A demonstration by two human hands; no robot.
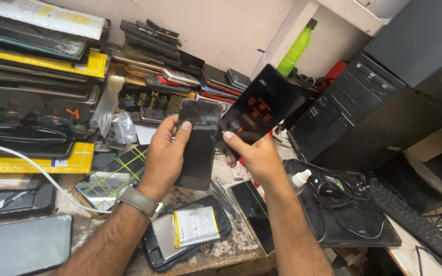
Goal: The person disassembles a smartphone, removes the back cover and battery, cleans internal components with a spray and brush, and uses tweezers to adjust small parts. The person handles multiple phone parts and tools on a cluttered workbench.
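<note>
Both forearms reach in over the counter [231, 248]. Black glossy panel [264, 105] with red marks, tilted up, pinched at its lower corner in right hand [257, 158] grip. Dark phone [199, 143] upright, wrapped in left hand [164, 158] grip. Opened phone with battery [188, 230] lies below on counter.

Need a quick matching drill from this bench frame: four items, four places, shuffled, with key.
Items:
1. dark phone
2. black flat package
3. green bottle
4. opened phone with battery

Places:
A. on the bench below the left wrist
B. in the left hand
C. upright against the back wall
D. in the right hand

Pairs: 1-B, 2-D, 3-C, 4-A
</note>
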